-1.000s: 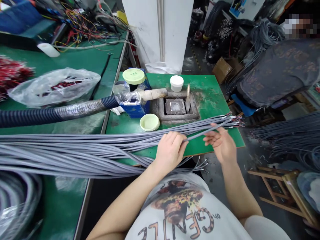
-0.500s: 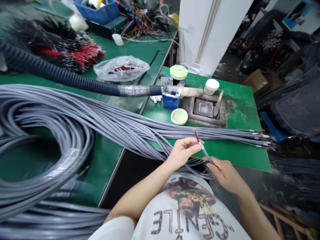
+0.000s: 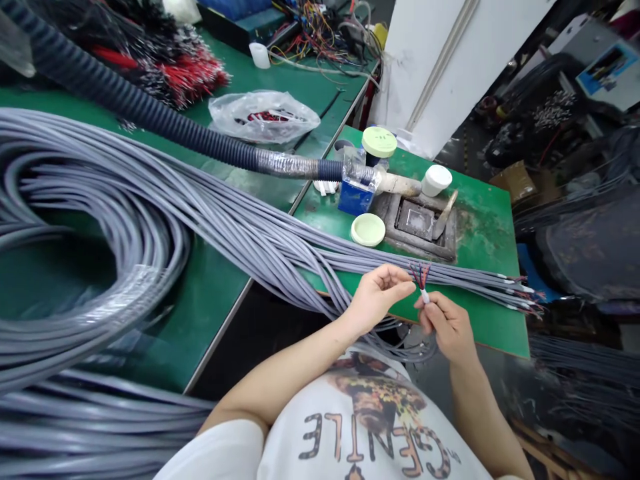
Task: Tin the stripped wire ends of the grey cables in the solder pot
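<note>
The right hand (image 3: 447, 325) pinches one grey cable end (image 3: 425, 297) near the desk's (image 3: 487, 210) front edge; the left hand's (image 3: 383, 295) fingers curve narrowly beside its wires (image 3: 423, 275), contact unclear. One white tub (image 3: 437, 181), one green dish (image 3: 368, 231) stand beyond. The shirt (image 3: 320, 393) reads "GENTLE". Open desk lies rightward.

Relative to the blue box (image 3: 356, 199), of which there is one: behind, one jar (image 3: 379, 162) bearing one pale green lid (image 3: 379, 141); across the top, one hose (image 3: 215, 143); to the right, one white tub (image 3: 437, 181), one metal frame (image 3: 447, 249) and one scraper (image 3: 444, 219); in front, one shallow dish (image 3: 367, 230), two hands (left hand (image 3: 383, 293), right hand (image 3: 449, 327)) and one raised cable end (image 3: 425, 296), its wires too fine to count; to the left, one plastic bag (image 3: 263, 115). Grey cables (image 3: 250, 230): too many to count.
</note>
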`<act>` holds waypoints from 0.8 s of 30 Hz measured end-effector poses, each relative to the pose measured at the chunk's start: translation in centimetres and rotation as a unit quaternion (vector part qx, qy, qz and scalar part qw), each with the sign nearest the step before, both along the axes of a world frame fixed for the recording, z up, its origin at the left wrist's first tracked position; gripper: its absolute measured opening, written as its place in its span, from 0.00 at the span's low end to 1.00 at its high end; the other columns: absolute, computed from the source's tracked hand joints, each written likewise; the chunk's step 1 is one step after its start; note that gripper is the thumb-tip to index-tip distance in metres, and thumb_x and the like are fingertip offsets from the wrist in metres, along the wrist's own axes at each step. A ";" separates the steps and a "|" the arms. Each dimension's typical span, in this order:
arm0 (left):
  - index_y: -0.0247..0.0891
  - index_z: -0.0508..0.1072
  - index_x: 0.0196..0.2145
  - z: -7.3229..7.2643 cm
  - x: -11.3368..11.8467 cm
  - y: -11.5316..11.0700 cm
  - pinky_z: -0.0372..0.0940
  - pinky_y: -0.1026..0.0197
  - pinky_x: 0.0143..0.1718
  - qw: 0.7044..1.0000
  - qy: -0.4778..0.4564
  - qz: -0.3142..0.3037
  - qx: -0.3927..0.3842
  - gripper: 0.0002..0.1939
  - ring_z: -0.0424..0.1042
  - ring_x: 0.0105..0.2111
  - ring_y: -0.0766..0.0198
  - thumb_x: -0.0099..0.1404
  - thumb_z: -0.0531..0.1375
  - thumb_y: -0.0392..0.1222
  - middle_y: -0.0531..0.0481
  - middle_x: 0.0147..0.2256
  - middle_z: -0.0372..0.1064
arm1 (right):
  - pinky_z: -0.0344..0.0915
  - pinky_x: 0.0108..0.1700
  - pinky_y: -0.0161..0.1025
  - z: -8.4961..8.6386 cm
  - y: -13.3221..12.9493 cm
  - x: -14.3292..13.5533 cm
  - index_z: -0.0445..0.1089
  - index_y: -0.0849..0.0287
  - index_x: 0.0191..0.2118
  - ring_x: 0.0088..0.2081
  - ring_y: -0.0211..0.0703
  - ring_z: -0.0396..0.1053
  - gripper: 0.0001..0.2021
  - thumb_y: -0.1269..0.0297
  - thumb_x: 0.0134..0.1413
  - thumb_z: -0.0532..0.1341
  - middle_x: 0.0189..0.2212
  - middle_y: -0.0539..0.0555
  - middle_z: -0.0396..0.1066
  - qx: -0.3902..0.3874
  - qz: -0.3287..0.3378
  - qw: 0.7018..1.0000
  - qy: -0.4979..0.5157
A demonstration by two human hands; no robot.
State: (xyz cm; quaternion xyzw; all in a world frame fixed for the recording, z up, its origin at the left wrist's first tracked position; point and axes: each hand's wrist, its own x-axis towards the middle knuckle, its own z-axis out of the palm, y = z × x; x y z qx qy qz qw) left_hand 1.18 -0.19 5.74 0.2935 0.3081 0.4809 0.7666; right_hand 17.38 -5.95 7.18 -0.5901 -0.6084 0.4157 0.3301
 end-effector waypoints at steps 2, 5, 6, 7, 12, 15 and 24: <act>0.34 0.72 0.30 0.0 -0.2 0.2 0.56 0.69 0.25 1.000 -0.014 -0.011 -0.015 0.13 0.60 0.21 0.75 0.51 0.69 0.43 0.57 0.21 0.65 | 0.53 0.26 0.36 -0.3 0.1 0.1 0.68 0.56 0.37 0.19 0.35 0.56 0.11 0.58 0.64 0.52 0.15 0.44 0.59 -0.006 -0.004 1.000 0.016; 0.34 0.72 0.29 -0.1 -0.1 0.4 0.55 0.69 0.25 0.999 -0.027 -0.026 -0.039 0.12 0.60 0.21 0.74 0.51 0.68 0.44 0.56 0.21 0.66 | 0.53 0.26 0.36 -0.6 0.1 0.1 0.67 0.57 0.36 0.18 0.35 0.56 0.11 0.57 0.64 0.52 0.15 0.44 0.59 -0.012 -0.007 1.000 0.025; 0.34 0.72 0.28 -0.1 -0.1 0.4 0.56 0.68 0.25 0.998 -0.025 -0.026 -0.045 0.12 0.60 0.21 0.74 0.51 0.68 0.44 0.56 0.21 0.66 | 0.53 0.26 0.35 -0.7 0.2 0.0 0.67 0.57 0.36 0.18 0.35 0.56 0.11 0.57 0.63 0.52 0.15 0.44 0.59 -0.012 -0.009 0.999 0.028; 0.34 0.72 0.27 -0.2 0.0 0.4 0.56 0.68 0.25 0.998 -0.023 -0.024 -0.050 0.12 0.61 0.21 0.74 0.51 0.68 0.44 0.55 0.21 0.66 | 0.53 0.26 0.35 -0.8 0.2 -0.1 0.67 0.57 0.36 0.19 0.35 0.56 0.11 0.57 0.63 0.52 0.15 0.44 0.59 -0.012 -0.011 0.999 0.031; 0.34 0.71 0.26 -0.4 0.7 0.0 0.56 0.68 0.25 0.999 -0.017 0.016 -0.046 0.11 0.61 0.21 0.74 0.52 0.67 0.44 0.56 0.21 0.66 | 0.53 0.25 0.34 -1.1 0.3 -0.8 0.68 0.57 0.36 0.18 0.34 0.56 0.11 0.57 0.63 0.53 0.15 0.43 0.58 0.004 -0.045 0.998 0.039; 0.34 0.71 0.27 -0.5 0.9 -0.3 0.58 0.68 0.27 0.998 -0.003 0.070 -0.010 0.12 0.63 0.23 0.73 0.52 0.67 0.44 0.56 0.22 0.67 | 0.53 0.24 0.33 -0.9 0.4 -1.2 0.68 0.57 0.36 0.18 0.33 0.56 0.11 0.58 0.63 0.54 0.15 0.43 0.57 0.005 -0.054 0.998 0.025; 0.34 0.70 0.25 -0.1 0.0 1.1 0.58 0.69 0.26 0.998 0.011 0.052 0.028 0.13 0.62 0.22 0.74 0.49 0.69 0.44 0.56 0.22 0.65 | 0.55 0.25 0.32 0.0 0.6 -1.4 0.70 0.57 0.35 0.20 0.32 0.57 0.10 0.59 0.62 0.55 0.17 0.44 0.60 0.002 -0.025 0.999 -0.035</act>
